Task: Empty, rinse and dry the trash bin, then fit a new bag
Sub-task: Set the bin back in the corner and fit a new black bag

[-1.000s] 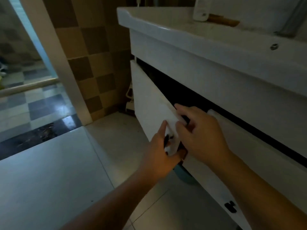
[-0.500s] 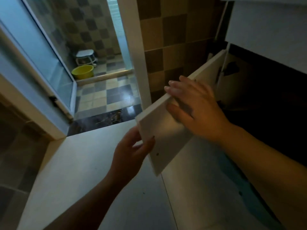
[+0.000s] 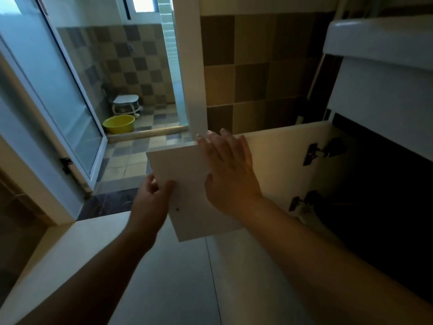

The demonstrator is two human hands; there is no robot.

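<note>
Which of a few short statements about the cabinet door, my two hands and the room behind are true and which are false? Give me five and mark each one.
1. The cabinet door under the sink stands swung open. True.
2. The left hand grips the door's free edge. True.
3. The right hand hangs in the air, clear of the door. False: it lies flat on the door's inner face.
4. A red basin sits on the tiled floor beyond the glass door. False: the basin is yellow.
5. Two dark hinges show on the door's inner side. True.
</note>
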